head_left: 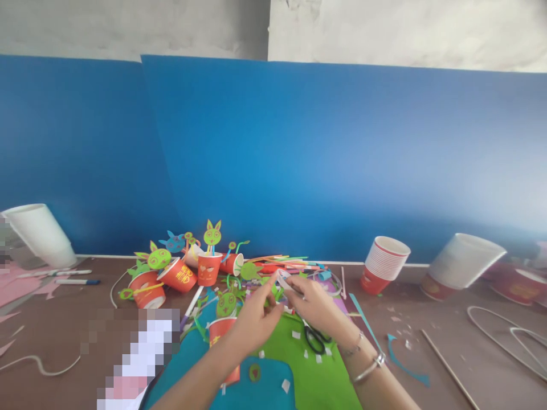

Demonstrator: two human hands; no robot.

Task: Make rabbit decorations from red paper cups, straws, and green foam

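My left hand (258, 313) and my right hand (314, 302) meet fingertip to fingertip at a small white piece (281, 275), perhaps paper or tape. My right fingers are closed on it; my left index fingertip presses at its other side, the grip partly hidden. Under my right wrist lie black-handled scissors (315, 340). Left of my hands stands a red paper cup (222, 327) with a green animal face (225, 304) above it, partly covered by my left forearm. Below are a green sheet (318, 378) and a blue sheet (183, 370) with white scraps (286, 385) and a round green cutout (254, 372).
Decorated red cups (209, 269) with animal faces crowd the back left. Straws (277, 265) lie behind my hands. Stacked cups (387, 262) and a taller white stack (464, 262) stand right, near a stick (448, 367) and white cord (491, 336). A blue panel (320, 159) borders the table.
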